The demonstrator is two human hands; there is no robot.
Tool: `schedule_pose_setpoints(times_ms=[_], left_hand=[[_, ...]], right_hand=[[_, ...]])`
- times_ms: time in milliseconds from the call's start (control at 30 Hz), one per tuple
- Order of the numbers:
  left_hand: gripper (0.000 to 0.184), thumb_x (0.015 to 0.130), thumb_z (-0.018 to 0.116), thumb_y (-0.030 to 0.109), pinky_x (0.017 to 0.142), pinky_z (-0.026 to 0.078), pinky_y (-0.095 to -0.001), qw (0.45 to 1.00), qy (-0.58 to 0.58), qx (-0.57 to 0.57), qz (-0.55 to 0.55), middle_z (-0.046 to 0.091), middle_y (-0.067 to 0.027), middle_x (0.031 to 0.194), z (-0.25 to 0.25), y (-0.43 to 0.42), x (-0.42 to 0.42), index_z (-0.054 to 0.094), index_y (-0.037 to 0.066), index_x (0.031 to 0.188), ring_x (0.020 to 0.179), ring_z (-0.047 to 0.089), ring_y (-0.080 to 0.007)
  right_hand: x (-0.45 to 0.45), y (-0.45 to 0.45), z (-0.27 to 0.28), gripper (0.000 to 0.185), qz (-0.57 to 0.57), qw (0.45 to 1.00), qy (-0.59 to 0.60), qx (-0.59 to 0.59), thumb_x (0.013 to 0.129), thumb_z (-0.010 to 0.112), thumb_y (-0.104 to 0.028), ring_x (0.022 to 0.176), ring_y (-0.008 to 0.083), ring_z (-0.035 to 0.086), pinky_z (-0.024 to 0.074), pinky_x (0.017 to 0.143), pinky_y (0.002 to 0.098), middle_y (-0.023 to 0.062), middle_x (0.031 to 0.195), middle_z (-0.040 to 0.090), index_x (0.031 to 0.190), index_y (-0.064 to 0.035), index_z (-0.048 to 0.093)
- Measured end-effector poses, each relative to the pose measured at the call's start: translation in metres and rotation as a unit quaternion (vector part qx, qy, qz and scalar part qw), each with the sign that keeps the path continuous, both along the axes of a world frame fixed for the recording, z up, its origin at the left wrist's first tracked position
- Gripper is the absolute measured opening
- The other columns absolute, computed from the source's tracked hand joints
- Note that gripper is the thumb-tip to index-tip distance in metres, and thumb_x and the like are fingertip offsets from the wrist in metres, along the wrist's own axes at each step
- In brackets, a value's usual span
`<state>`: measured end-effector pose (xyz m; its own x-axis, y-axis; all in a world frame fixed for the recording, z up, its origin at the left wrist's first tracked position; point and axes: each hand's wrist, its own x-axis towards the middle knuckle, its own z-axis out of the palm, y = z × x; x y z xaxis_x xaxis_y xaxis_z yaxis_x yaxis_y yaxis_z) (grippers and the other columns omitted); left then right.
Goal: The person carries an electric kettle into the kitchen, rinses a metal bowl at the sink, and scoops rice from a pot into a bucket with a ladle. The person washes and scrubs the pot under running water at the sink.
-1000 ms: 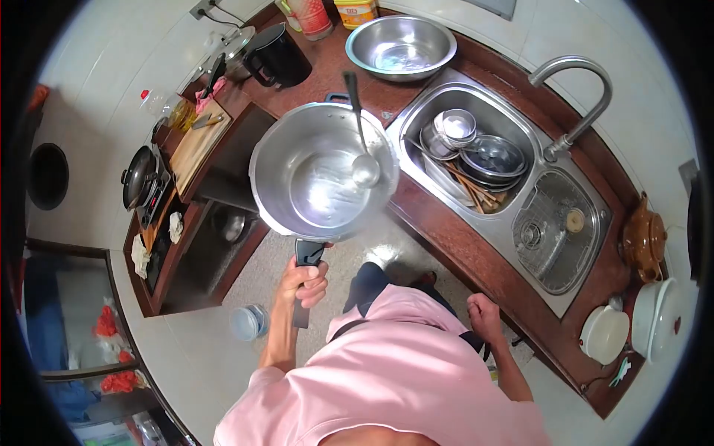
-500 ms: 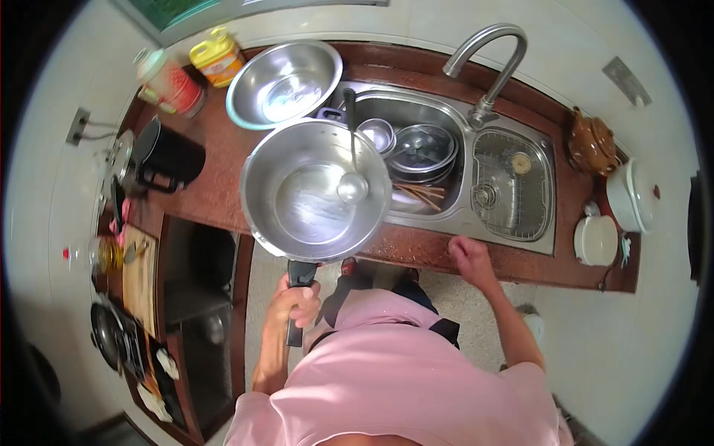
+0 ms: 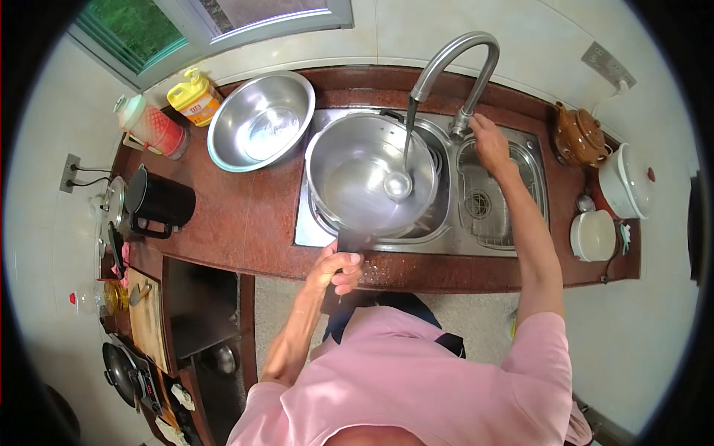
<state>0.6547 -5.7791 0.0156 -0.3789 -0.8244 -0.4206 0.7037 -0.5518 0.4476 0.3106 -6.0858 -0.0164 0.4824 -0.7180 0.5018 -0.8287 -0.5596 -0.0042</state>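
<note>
We look through one round, wide view from the person's own head, forward and steeply down. The pink shirt (image 3: 405, 383) lies closest, nearer than the left hand (image 3: 338, 269); beyond the right hand (image 3: 491, 145), the wall (image 3: 547, 56) stands farther off.

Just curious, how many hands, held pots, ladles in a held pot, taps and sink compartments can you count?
Left hand and right hand: 2
Held pot: 1
Ladle: 1
Tap: 1
Left sink compartment and right sink compartment: 2
Total: 7

Ladle (image 3: 398, 186) in pot (image 3: 361, 178); pot over sink (image 3: 451, 223)
</note>
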Motion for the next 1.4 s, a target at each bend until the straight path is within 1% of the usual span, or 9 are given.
schedule_pose_setpoints(times_ms=[167, 300, 567, 667, 767, 900, 1100, 1200, 1400], left_hand=[[0.042, 0.089, 0.058, 0.000, 0.031, 0.029, -0.0205, 0.999, 0.001, 0.021, 0.024, 0.040, 0.0016, 0.062, -0.012, -0.017, -0.031, 0.049, 0.000, 0.131, 0.040, 0.033, -0.0038], [0.038, 0.090, 0.058, 0.001, 0.031, 0.029, -0.0203, 0.999, 0.012, 0.026, 0.045, 0.040, 0.0018, 0.063, -0.018, -0.024, -0.045, 0.052, 0.000, 0.127, 0.040, 0.033, -0.0036], [0.037, 0.089, 0.059, -0.001, 0.031, 0.031, -0.0216, 0.999, -0.021, 0.021, 0.026, 0.042, 0.0012, 0.062, -0.020, -0.037, -0.039, 0.055, 0.000, 0.126, 0.040, 0.036, -0.0044], [0.039, 0.087, 0.059, -0.002, 0.030, 0.032, -0.0221, 0.997, -0.068, 0.032, 0.008, 0.042, 0.0006, 0.062, -0.014, -0.036, -0.033, 0.054, 0.001, 0.126, 0.040, 0.037, -0.0054], [0.037, 0.083, 0.061, -0.003, 0.031, 0.030, -0.0233, 0.995, -0.098, 0.032, -0.018, 0.041, 0.0001, 0.061, -0.009, -0.033, -0.027, 0.047, 0.005, 0.117, 0.040, 0.038, -0.0064], [0.043, 0.081, 0.060, -0.005, 0.031, 0.032, -0.0243, 0.990, -0.133, 0.039, -0.019, 0.042, -0.0001, 0.061, -0.008, -0.032, -0.020, 0.046, 0.005, 0.120, 0.039, 0.038, -0.0068], [0.034, 0.082, 0.058, -0.007, 0.029, 0.032, -0.0247, 0.984, -0.175, 0.009, -0.041, 0.043, -0.0010, 0.059, -0.025, -0.035, -0.011, 0.044, 0.005, 0.110, 0.038, 0.039, -0.0075], [0.055, 0.065, 0.049, -0.015, 0.030, 0.032, -0.0263, 0.985, -0.169, 0.016, -0.040, 0.046, -0.0043, 0.060, -0.026, -0.040, -0.009, 0.047, -0.001, 0.118, 0.037, 0.037, -0.0099], [0.053, 0.065, 0.049, -0.014, 0.030, 0.032, -0.0264, 0.982, -0.182, 0.005, -0.040, 0.048, -0.0057, 0.062, -0.032, -0.044, -0.013, 0.048, -0.003, 0.117, 0.038, 0.038, -0.0103]], right_hand=[[-0.008, -0.010, -0.029, 0.014, -0.027, 0.992, 0.075, 0.099, 0.084, 0.055, -0.010, 0.097, 0.0370, 0.065, 0.0540, 0.077, 0.0498, 0.0139, 0.102, 0.065, 0.095, -0.0060, 0.063], [-0.018, 0.010, -0.041, 0.013, -0.014, 0.988, 0.016, 0.155, 0.081, 0.056, -0.006, 0.096, 0.0361, 0.065, 0.0541, 0.078, 0.0492, 0.0140, 0.098, 0.064, 0.092, -0.0044, 0.062], [0.047, 0.035, 0.029, 0.023, 0.158, 0.985, -0.067, 0.006, 0.077, 0.060, -0.005, 0.107, 0.0317, 0.061, 0.0469, 0.096, 0.0438, 0.0094, 0.106, 0.065, 0.100, -0.0061, 0.065], [0.083, 0.028, 0.048, 0.022, 0.197, 0.968, 0.038, -0.148, 0.079, 0.061, -0.009, 0.112, 0.0321, 0.057, 0.0412, 0.100, 0.0523, 0.0068, 0.108, 0.065, 0.100, -0.0060, 0.066], [0.091, 0.011, 0.033, 0.021, 0.134, 0.970, 0.146, -0.139, 0.081, 0.064, -0.016, 0.116, 0.0324, 0.054, 0.0351, 0.107, 0.0567, 0.0069, 0.108, 0.063, 0.101, -0.0089, 0.067], [0.077, 0.016, 0.001, 0.014, 0.104, 0.972, 0.212, -0.004, 0.078, 0.067, -0.025, 0.092, 0.0279, 0.063, 0.0406, 0.097, 0.0519, 0.0062, 0.087, 0.066, 0.077, -0.0110, 0.070], [0.063, 0.063, 0.013, 0.017, 0.072, 0.890, 0.265, 0.363, 0.080, 0.067, -0.022, 0.081, 0.0339, 0.068, 0.0520, 0.070, 0.0510, 0.0127, 0.085, 0.066, 0.078, -0.0058, 0.066], [0.056, 0.073, 0.002, 0.016, 0.114, 0.958, 0.140, 0.222, 0.080, 0.067, -0.017, 0.080, 0.0367, 0.068, 0.0537, 0.066, 0.0502, 0.0156, 0.088, 0.065, 0.085, -0.0032, 0.063], [0.055, 0.074, -0.023, 0.017, 0.089, 0.968, 0.140, 0.187, 0.079, 0.064, -0.011, 0.078, 0.0366, 0.068, 0.0547, 0.067, 0.0496, 0.0162, 0.095, 0.064, 0.093, -0.0018, 0.061]])
